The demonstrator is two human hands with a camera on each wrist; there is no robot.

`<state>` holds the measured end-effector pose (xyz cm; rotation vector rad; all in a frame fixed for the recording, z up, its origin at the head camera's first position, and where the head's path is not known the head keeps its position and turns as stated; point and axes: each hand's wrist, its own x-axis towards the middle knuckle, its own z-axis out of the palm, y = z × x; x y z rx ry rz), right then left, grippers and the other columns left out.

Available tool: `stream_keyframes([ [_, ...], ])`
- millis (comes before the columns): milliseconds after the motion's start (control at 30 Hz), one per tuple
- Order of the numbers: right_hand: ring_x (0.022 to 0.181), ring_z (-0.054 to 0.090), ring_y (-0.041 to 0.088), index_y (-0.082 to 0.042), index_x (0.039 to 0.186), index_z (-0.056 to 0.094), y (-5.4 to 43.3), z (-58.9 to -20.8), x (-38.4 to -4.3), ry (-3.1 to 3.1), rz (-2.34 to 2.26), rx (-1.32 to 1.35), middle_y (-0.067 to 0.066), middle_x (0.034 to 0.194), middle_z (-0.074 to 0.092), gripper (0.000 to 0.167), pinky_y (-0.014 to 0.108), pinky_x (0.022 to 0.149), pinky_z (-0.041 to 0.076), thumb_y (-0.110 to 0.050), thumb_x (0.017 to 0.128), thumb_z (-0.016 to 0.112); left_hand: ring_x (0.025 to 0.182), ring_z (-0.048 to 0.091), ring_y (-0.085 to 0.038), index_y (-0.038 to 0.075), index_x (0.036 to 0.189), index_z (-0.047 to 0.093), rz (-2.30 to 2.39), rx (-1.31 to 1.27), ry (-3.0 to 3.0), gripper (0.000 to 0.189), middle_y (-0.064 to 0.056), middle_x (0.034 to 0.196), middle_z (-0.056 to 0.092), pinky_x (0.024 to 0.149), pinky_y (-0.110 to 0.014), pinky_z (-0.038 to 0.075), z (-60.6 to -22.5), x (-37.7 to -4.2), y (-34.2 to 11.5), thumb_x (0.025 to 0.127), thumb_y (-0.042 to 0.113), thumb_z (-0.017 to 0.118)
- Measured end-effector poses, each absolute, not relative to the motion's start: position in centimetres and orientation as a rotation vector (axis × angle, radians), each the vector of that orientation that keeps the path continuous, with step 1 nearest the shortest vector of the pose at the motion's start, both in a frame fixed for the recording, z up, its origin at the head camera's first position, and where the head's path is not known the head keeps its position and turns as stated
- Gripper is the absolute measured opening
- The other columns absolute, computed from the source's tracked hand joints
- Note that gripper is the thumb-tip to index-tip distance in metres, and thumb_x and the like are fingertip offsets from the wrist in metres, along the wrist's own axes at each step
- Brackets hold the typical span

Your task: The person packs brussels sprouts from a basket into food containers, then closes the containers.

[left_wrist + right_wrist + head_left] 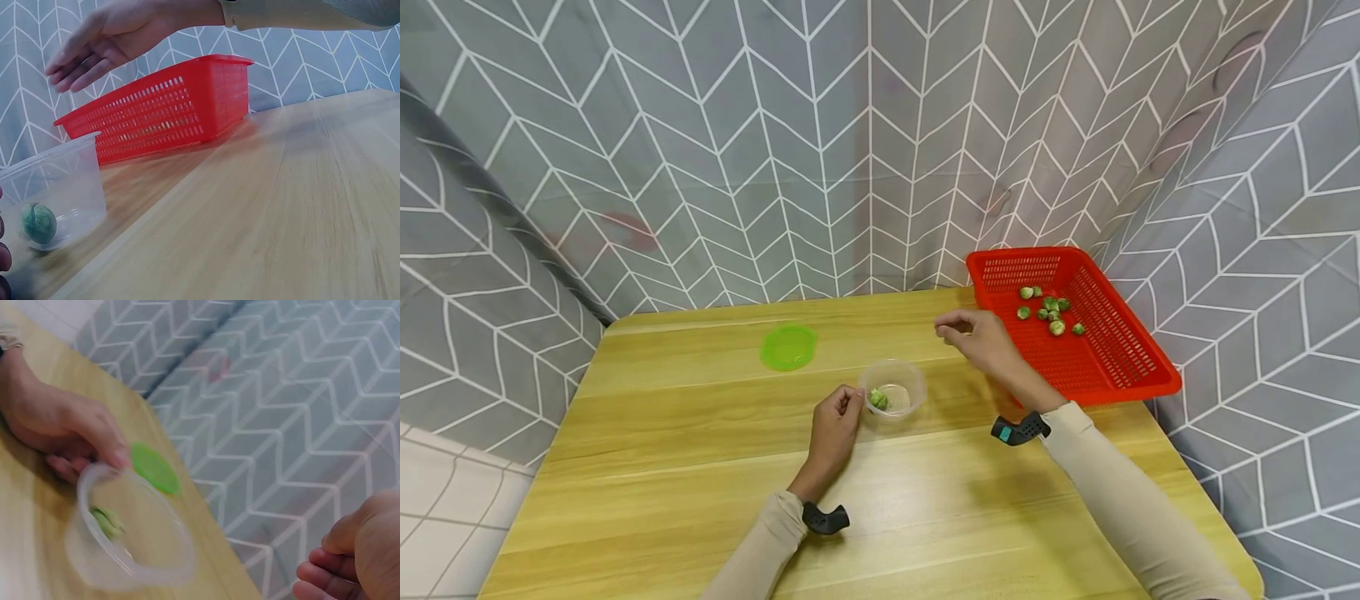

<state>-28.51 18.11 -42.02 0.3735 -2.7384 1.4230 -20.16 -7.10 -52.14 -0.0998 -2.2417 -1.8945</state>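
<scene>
A clear round plastic container (912,379) stands on the table with one green Brussels sprout (877,399) lying inside. At its left side, my left hand (833,429) grips the rim with the thumb on top and fingers curled outside the wall. My right hand (981,337) is raised above the table between the container and a red basket (1138,354). Its fingers are loosely bent, and nothing shows in them in the left wrist view. Several Brussels sprouts (1056,327) lie in the basket.
Behind the container to the left, a green lid (788,347) lies flat on the wooden table (685,492). Grey patterned curtains (820,150) hang along the table's back and sides.
</scene>
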Motion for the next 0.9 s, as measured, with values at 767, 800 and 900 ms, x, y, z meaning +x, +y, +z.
stream_keyframes([
  [767, 0.073, 0.062, 0.01, -0.004, 0.12, 0.071, 30.5, -41.4, -32.0, -2.705, 1.187, 0.04, 0.016, 0.107, 0.073, 0.028, 0.022, 0.054, 0.045, -0.022, 0.099, 0.067, 0.057, 0.039, -0.006, -0.002, 0.083, 0.068, -1.937, -0.11, -2.206, 0.023, 0.002, 0.064, 0.046, 0.055, -0.022, 0.032, -52.3, -20.3, -7.3, 0.102, 0.01, 0.06],
  [800, 0.073, 0.061, 0.009, -0.004, 0.121, 0.071, 30.8, -41.5, -32.1, -2.703, 1.182, 0.034, 0.018, 0.109, 0.072, 0.03, 0.022, 0.053, 0.045, -0.023, 0.099, 0.067, 0.057, 0.039, -0.006, -0.003, 0.083, 0.068, -1.936, -0.112, -2.207, 0.023, 0.002, 0.063, 0.046, 0.055, -0.022, 0.031, -52.3, -20.3, -7.3, 0.102, 0.01, 0.06],
  [900, 0.072, 0.058, -0.001, -0.001, 0.124, 0.068, 31.9, -41.9, -32.5, -2.697, 1.171, 0.027, 0.023, 0.114, 0.069, 0.032, 0.017, 0.055, 0.046, -0.021, 0.099, 0.066, 0.057, 0.038, -0.006, -0.004, 0.084, 0.068, -1.933, -0.111, -2.211, 0.024, 0.002, 0.063, 0.045, 0.055, -0.022, 0.031, -52.2, -20.2, -7.2, 0.102, 0.009, 0.06],
])
